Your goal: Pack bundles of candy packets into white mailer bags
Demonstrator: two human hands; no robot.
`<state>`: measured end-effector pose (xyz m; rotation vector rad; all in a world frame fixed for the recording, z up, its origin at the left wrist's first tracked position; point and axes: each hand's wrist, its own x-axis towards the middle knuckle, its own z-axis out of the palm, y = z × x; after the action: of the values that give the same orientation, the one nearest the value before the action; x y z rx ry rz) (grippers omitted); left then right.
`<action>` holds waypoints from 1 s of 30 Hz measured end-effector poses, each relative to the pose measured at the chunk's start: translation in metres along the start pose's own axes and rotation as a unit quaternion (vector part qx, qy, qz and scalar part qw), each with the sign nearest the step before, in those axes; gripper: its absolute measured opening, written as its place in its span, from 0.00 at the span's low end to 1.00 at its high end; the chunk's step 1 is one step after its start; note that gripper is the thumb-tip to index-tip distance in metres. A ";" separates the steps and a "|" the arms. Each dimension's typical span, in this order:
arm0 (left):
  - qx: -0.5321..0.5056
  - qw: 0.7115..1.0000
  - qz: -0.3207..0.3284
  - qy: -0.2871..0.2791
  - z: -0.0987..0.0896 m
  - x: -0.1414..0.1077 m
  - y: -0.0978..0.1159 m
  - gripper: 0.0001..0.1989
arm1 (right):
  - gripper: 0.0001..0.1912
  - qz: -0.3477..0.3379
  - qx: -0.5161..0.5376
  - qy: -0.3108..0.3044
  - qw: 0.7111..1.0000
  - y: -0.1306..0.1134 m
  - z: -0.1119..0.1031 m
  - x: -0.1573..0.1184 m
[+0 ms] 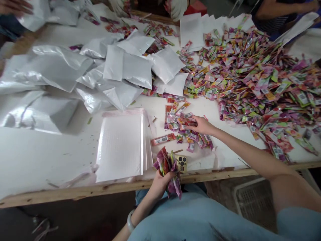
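White table (pixel 70 157), packets (pixel 164 162) (bunched) in left grip (pixel 161 182)

I see room to pass a hand across the open tabletop (pixel 57 157) left of the stacked mailers (pixel 120 145). Beyond them, stuffed pouches (pixel 137 68) block me; rightward, the sachet heap (pixel 253 75) does. A phone (pixel 182 163) crowds the front edge.

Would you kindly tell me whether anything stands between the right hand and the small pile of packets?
Nothing visible does: the right hand is at the small pile of packets, touching some. The phone lies apart, nearer the table edge.
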<state>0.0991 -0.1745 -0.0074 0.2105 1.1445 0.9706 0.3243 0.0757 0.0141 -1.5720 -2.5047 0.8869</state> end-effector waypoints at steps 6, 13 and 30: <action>0.011 1.000 0.005 0.006 -0.002 -0.001 -0.001 0.24 | 0.14 -0.020 0.046 0.010 0.999 0.019 -0.031 0.010; 0.016 1.000 0.003 0.012 0.001 0.006 -0.002 0.25 | 0.27 -0.061 0.014 0.005 0.998 0.010 -0.068 0.061; 0.015 0.996 0.060 0.064 0.007 0.006 0.003 0.23 | 0.19 0.070 0.232 0.119 0.963 -0.001 -0.026 -0.005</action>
<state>0.1041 -0.1656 -0.0065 0.2466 1.2755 1.0868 0.3345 0.0826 0.0374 -1.5900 -1.8670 1.1226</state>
